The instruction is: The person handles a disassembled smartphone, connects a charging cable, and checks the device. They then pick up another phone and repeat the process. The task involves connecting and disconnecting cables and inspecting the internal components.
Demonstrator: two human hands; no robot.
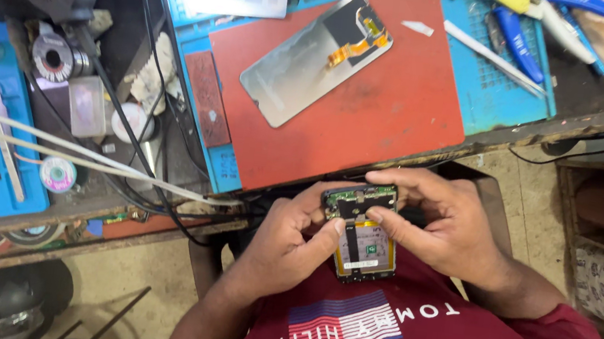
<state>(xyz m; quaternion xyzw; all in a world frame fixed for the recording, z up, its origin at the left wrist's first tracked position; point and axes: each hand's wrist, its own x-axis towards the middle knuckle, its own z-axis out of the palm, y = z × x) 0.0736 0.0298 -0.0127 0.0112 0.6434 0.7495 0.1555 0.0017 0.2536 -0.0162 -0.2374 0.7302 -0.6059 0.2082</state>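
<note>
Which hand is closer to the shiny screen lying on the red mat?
Right. The right hand is just below the mat's lower edge, nearer the screen. The left hand sits lower, farther from it. Both hold the opened phone.

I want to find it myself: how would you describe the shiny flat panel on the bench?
Look at the big red mat on the blue work mat. The grey phone screen panel lies tilted across it. Only it has an orange ribbon strip at one end.

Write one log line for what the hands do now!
left hand: grips opened phone | right hand: thumb presses inside | screen panel: on red mat
</note>
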